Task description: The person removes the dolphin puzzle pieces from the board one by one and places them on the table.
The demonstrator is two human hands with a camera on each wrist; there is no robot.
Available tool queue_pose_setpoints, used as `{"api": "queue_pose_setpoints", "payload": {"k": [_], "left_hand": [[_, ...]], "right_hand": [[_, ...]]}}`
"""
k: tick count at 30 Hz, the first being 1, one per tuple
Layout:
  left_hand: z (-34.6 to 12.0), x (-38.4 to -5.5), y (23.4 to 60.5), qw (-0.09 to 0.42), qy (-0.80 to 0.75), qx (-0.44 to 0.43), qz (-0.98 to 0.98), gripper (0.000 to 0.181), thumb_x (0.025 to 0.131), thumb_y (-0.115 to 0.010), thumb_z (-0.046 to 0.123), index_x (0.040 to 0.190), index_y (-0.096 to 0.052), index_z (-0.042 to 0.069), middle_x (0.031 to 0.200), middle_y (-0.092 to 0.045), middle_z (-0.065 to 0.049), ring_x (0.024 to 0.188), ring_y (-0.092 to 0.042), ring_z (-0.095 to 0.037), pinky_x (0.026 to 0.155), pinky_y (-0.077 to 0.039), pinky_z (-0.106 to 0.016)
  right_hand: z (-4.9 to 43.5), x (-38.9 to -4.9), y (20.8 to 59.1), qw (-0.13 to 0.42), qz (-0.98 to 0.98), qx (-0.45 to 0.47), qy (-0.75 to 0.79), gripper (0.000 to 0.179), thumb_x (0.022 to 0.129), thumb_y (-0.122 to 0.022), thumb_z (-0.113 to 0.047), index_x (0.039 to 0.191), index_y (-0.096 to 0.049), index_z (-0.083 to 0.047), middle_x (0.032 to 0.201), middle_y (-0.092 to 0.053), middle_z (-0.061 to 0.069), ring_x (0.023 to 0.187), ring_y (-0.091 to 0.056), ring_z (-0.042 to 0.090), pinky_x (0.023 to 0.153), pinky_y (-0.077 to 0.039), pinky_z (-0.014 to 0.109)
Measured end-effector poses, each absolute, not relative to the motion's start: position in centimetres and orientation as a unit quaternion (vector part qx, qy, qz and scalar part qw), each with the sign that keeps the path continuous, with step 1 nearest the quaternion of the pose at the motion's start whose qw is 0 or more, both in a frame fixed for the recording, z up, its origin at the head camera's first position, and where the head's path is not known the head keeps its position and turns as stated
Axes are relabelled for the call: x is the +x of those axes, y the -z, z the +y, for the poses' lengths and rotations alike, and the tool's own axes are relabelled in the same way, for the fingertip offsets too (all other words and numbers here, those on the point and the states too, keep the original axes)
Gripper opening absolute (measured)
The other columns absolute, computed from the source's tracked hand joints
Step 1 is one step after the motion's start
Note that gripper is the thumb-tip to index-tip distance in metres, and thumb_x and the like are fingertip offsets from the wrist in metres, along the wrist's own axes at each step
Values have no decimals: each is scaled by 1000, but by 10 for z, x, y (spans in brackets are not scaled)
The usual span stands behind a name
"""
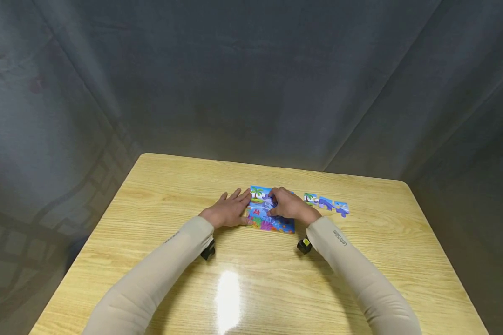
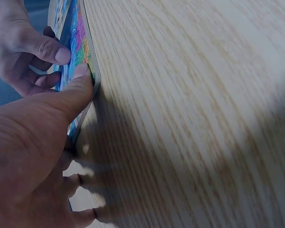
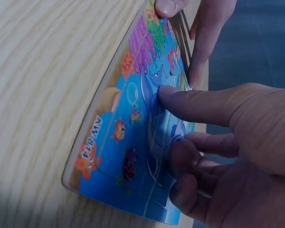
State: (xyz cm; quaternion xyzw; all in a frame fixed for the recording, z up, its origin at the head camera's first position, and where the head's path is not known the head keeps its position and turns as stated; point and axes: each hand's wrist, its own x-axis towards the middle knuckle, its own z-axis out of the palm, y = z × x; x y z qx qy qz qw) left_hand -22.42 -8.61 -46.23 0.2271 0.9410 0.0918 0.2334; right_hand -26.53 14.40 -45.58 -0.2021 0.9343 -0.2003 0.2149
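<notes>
A sea-picture jigsaw puzzle board with a dolphin, coral and fish lies on the table. My left hand rests at its left edge with fingers spread out straight. In the left wrist view its thumb presses on the board's corner. Over the middle of the board, my right hand has its thumb and curled fingers on a dolphin puzzle piece, gripping it close to the board's surface. The fingers partly hide that piece. Right of the board lie loose puzzle pieces, one with a palm tree and two with blue dolphin parts.
The wooden table has a bright light reflection near its front. A dark grey curtain hangs behind and at the sides. Black wrist devices sit under both forearms.
</notes>
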Motion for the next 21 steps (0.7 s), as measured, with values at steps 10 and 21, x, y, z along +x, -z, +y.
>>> {"api": "queue_pose_setpoints", "payload": {"k": [10,21], "left_hand": [[-85,-224,466,234,-98,231,939,94,105,-53,62,174,-9,16,183,3,-1,171,1,-31,137,-8,-64],[-86,-223,461,233,-93,226,941,94,105,-53,62,174,-9,15,183,3,-1,170,0,-31,137,-9,-63]], "right_hand": [[146,-266,456,207,939,-203,183,52,94,-85,-27,136,-62,-6,122,-63,12,105,-59,23,97,-54,45],[151,-263,460,202,923,-201,258,46,96,-83,-18,132,-57,-9,115,-66,13,91,-60,23,83,-53,39]]}}
